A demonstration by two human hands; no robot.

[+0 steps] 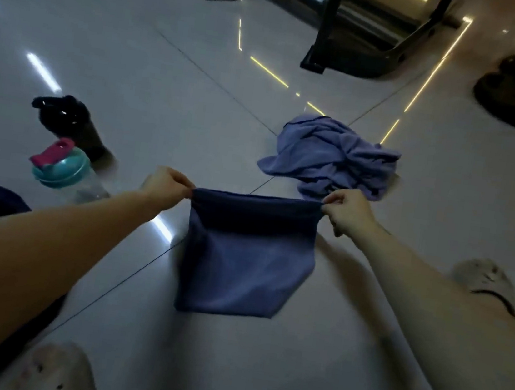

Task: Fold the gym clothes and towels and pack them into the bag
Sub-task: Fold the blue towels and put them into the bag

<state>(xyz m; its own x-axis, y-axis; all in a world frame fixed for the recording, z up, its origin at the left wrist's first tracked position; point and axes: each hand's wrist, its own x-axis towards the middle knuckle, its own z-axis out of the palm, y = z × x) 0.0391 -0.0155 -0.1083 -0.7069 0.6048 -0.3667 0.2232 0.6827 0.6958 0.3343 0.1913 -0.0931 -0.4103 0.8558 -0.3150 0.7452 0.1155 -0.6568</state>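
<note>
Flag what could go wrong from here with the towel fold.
1. The left hand and right hand pinch only the top corners of the dark blue towel; so thin a grip may slip and drop a corner.
2. Its lower edge hangs uneven, so the next fold may come out skewed.
3. The teal-lid bottle stands near the left forearm; a sideways sweep could tip it.

Left hand [165, 187] and right hand [350, 215], stretched forward, pinch the towel [247, 259].
</note>
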